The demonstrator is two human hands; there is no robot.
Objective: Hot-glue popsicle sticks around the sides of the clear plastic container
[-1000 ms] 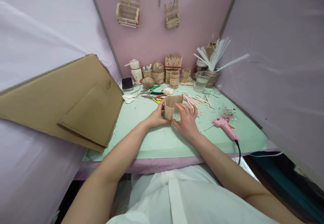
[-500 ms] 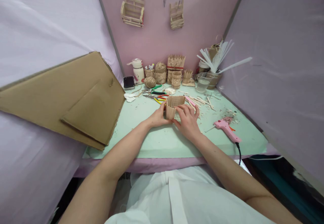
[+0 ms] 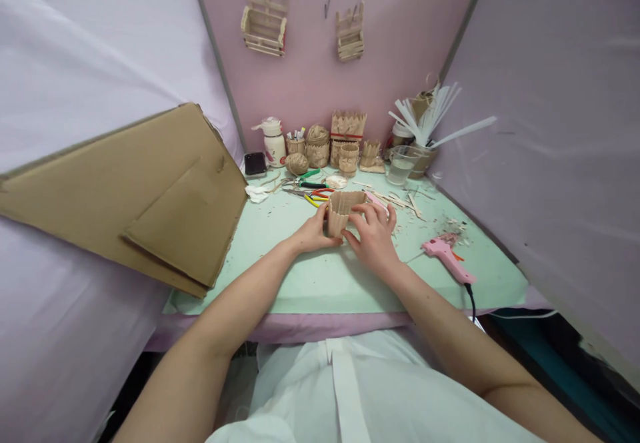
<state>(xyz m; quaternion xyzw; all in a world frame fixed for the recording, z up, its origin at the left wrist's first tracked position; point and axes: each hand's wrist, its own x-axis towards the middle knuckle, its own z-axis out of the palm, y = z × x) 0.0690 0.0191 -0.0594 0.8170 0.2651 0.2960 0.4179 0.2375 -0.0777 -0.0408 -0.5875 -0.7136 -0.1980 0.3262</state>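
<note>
A small open-topped container made of upright wooden craft sticks (image 3: 339, 215) is at the middle of the table, its rim uneven. My left hand (image 3: 316, 229) is closed around its left side, the thumb at the near lower edge. From the right, my right hand (image 3: 373, 233) grips the near right wall between thumb and fingers, covering part of that side. A pink-handled tool (image 3: 376, 201) lies just behind my right fingers, partly hidden. Pliers with red and yellow handles (image 3: 316, 196) lie behind the container.
A pink glue gun (image 3: 449, 259) with a black cord rests at the right, beside wood scraps (image 3: 453, 226). Loose craft sticks (image 3: 400, 201) lie behind my right hand. A plastic cup of water (image 3: 400, 166) and twine balls (image 3: 297, 163) stand at the back. Cardboard (image 3: 165, 196) leans left.
My right hand has shifted very slightly to the right along the container's wall. My left hand and the container have stayed almost in place; the whole view has moved a little.
</note>
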